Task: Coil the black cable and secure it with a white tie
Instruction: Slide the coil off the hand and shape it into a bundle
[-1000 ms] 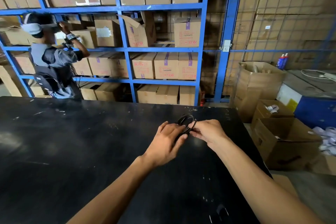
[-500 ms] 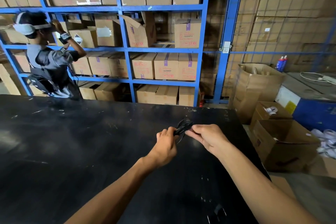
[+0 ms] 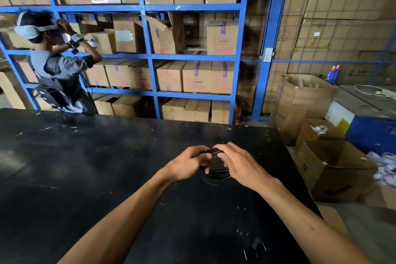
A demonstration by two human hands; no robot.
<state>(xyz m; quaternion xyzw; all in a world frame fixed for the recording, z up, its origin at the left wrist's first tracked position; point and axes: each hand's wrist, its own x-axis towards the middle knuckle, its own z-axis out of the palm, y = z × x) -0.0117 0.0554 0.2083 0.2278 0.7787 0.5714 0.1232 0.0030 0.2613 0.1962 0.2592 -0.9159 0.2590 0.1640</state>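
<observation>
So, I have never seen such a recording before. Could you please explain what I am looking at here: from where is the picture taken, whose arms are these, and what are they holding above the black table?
There is no machine here. The picture comes from a camera worn on a person's head, looking forward and down, so the two bare arms are that person's own. The left hand and the right hand together hold a coil of black cable just over the black table. I cannot see a white tie on it. Behind the table stand blue shelves full of cardboard boxes, and another person stands at the left.
</observation>
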